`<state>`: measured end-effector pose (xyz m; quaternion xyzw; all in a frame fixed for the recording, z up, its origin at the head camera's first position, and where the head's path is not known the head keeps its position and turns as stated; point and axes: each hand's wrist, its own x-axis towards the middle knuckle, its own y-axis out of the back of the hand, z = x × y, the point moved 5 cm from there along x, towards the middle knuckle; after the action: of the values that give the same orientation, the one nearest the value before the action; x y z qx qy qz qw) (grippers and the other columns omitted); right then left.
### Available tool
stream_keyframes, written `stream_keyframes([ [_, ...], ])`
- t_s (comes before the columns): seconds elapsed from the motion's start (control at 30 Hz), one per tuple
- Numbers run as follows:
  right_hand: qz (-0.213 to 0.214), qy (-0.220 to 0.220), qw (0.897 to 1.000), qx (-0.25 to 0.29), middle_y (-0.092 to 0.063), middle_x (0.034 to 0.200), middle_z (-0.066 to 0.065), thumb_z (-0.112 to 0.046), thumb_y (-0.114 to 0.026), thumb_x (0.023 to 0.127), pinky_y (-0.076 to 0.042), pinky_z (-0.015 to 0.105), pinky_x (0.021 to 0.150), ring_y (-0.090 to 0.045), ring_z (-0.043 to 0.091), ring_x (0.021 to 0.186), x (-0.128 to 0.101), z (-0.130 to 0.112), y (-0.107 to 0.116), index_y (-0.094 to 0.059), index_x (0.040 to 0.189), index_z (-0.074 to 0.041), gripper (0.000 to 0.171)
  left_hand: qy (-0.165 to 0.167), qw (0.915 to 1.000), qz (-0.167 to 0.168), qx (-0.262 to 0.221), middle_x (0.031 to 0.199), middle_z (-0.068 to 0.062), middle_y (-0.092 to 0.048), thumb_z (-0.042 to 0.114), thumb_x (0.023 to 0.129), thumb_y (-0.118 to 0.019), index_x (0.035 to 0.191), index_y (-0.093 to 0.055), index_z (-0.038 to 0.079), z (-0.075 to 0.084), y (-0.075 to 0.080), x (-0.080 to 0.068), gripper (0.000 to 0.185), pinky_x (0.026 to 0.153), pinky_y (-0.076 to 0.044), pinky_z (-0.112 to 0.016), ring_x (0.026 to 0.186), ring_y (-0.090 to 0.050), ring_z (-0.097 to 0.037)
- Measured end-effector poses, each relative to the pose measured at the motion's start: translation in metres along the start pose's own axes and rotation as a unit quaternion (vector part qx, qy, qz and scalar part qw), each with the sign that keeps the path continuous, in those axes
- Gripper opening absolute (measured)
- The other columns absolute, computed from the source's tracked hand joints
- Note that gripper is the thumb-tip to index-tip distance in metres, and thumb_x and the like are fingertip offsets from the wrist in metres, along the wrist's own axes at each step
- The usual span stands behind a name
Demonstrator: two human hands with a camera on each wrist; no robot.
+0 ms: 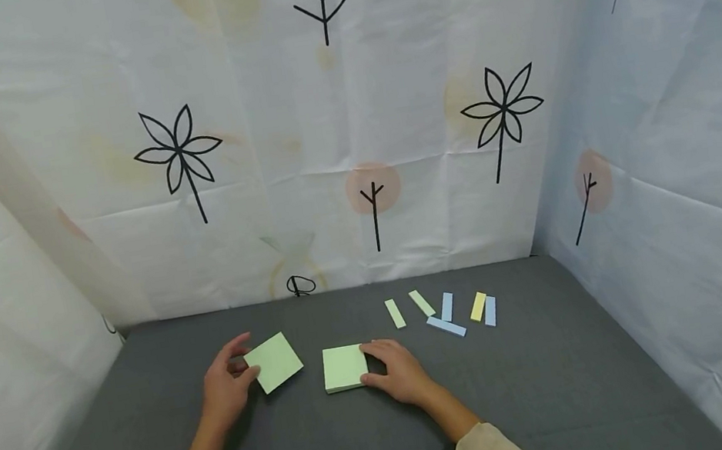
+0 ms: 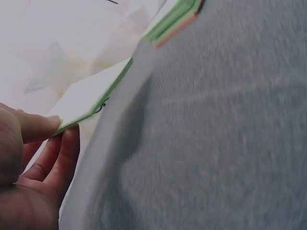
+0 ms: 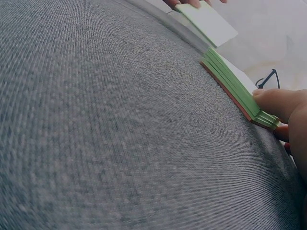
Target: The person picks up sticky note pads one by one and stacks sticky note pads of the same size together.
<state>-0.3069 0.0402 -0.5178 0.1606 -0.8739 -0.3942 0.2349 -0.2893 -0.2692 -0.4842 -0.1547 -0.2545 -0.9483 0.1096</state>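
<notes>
A pale green pad (image 1: 274,363) held at left, a thicker stack (image 1: 343,368) held at right

Left of the middle of the counter (image 1: 568,388), toward its far edge, the left hand (image 1: 225,385) pinches the green pad by its left side, thumb above and fingers beneath. The pad is square, smooth and flat, raised off the counter. It should be light and fairly stiff, easily carried by one side; too hard a pinch could crease the sheets.

Next, near the middle, comes the stack, with the fingers of the right hand (image 1: 397,375) grasping its right side, thumb at the near right corner. It shows several green layers over a thin reddish layer (image 3: 230,96). Probably a little heavier, its layers might slide, so a hold across the full thickness suits it. Whether it rests fully on the counter I cannot tell.

Farther right, toward the far right corner, lie green, blue and yellow strips (image 1: 446,326).
</notes>
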Motion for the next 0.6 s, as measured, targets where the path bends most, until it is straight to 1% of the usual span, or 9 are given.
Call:
stream_keyframes([
  [0.1, 0.001, 0.000, 1.000, -0.002, -0.054, 0.137, 0.012, -0.029, -0.070, 0.090, -0.036, 0.050, 0.104, -0.045, 0.030, 0.130, 0.000, 0.000, 0.001, -0.056, 0.136, -0.008, 0.053, 0.021, 0.9968, -0.017, -0.076, 0.120, -0.026, -0.056, -0.012, 0.085, -0.066, 0.139, -0.049, 0.002, 0.001, -0.006, 0.000, 0.059, 0.065, -0.055, -0.030, 0.085, -0.065, -0.023],
  [0.17, 0.001, 0.001, 1.000, -0.004, -0.055, 0.136, 0.012, -0.029, -0.070, 0.090, -0.037, 0.050, 0.104, -0.045, 0.030, 0.130, 0.000, 0.000, 0.001, -0.056, 0.136, -0.008, 0.053, 0.038, 0.9919, -0.030, -0.117, 0.122, -0.028, -0.055, -0.012, 0.086, -0.065, 0.140, -0.047, 0.002, 0.001, -0.012, 0.000, 0.059, 0.065, -0.056, -0.035, 0.082, -0.065, -0.016],
  [0.2, 0.001, 0.002, 1.000, -0.005, -0.055, 0.136, 0.011, -0.030, -0.070, 0.090, -0.037, 0.050, 0.104, -0.045, 0.030, 0.130, 0.000, 0.000, 0.001, -0.057, 0.136, -0.008, 0.052, 0.047, 0.9897, -0.035, -0.130, 0.123, -0.028, -0.054, -0.012, 0.086, -0.065, 0.141, -0.046, 0.002, 0.002, -0.016, 0.000, 0.059, 0.066, -0.056, -0.035, 0.082, -0.065, -0.013],
  [0.23, 0.001, 0.003, 1.000, -0.005, -0.055, 0.136, 0.011, -0.030, -0.070, 0.090, -0.037, 0.050, 0.104, -0.045, 0.030, 0.130, 0.000, 0.000, 0.001, -0.057, 0.136, -0.008, 0.053, 0.057, 0.9869, -0.038, -0.146, 0.124, -0.027, -0.054, -0.010, 0.087, -0.065, 0.141, -0.046, 0.004, -0.003, -0.021, 0.000, 0.059, 0.067, -0.056, -0.035, 0.081, -0.064, -0.009],
  [0.27, 0.001, 0.004, 1.000, -0.006, -0.055, 0.136, 0.011, -0.030, -0.070, 0.090, -0.037, 0.050, 0.104, -0.045, 0.030, 0.130, 0.000, 0.000, 0.001, -0.057, 0.136, -0.007, 0.053, 0.067, 0.9843, -0.043, -0.158, 0.126, -0.027, -0.054, -0.009, 0.088, -0.065, 0.142, -0.045, 0.004, -0.002, -0.025, 0.000, 0.059, 0.068, -0.055, -0.035, 0.082, -0.064, -0.009],
  [0.37, -0.002, 0.003, 1.000, -0.005, -0.055, 0.137, 0.011, -0.031, -0.069, 0.091, -0.037, 0.050, 0.104, -0.045, 0.030, 0.130, 0.001, 0.000, 0.001, -0.056, 0.137, -0.008, 0.053, 0.086, 0.9764, -0.051, -0.192, 0.128, -0.028, -0.054, -0.007, 0.088, -0.065, 0.142, -0.045, 0.003, -0.001, -0.037, -0.001, 0.059, 0.071, -0.056, -0.035, 0.084, -0.065, -0.011],
  [0.43, -0.005, 0.001, 1.000, 0.000, -0.054, 0.138, 0.012, -0.031, -0.069, 0.091, -0.036, 0.050, 0.104, -0.044, 0.030, 0.131, 0.000, 0.000, 0.001, -0.055, 0.137, -0.008, 0.054, 0.093, 0.9725, -0.058, -0.206, 0.129, -0.028, -0.053, -0.007, 0.089, -0.065, 0.142, -0.044, 0.002, -0.001, -0.045, -0.001, 0.059, 0.072, -0.056, -0.036, 0.085, -0.065, -0.012],
  [0.53, -0.007, -0.001, 1.000, 0.005, -0.053, 0.138, 0.012, -0.031, -0.069, 0.091, -0.036, 0.051, 0.104, -0.044, 0.031, 0.131, 0.000, -0.001, 0.002, -0.055, 0.138, -0.008, 0.054, 0.100, 0.9699, -0.068, -0.211, 0.129, -0.027, -0.054, -0.010, 0.087, -0.065, 0.142, -0.045, 0.002, 0.000, -0.056, -0.001, 0.060, 0.071, -0.056, -0.035, 0.085, -0.065, -0.015],
  [0.6, -0.006, -0.001, 1.000, 0.001, -0.053, 0.138, 0.012, -0.032, -0.068, 0.091, -0.036, 0.051, 0.103, -0.044, 0.031, 0.131, 0.001, -0.001, 0.002, -0.055, 0.138, -0.008, 0.054, 0.103, 0.9700, -0.075, -0.207, 0.128, -0.027, -0.055, -0.009, 0.087, -0.065, 0.142, -0.045, 0.002, 0.001, -0.062, -0.001, 0.060, 0.070, -0.056, -0.034, 0.085, -0.065, -0.017],
])
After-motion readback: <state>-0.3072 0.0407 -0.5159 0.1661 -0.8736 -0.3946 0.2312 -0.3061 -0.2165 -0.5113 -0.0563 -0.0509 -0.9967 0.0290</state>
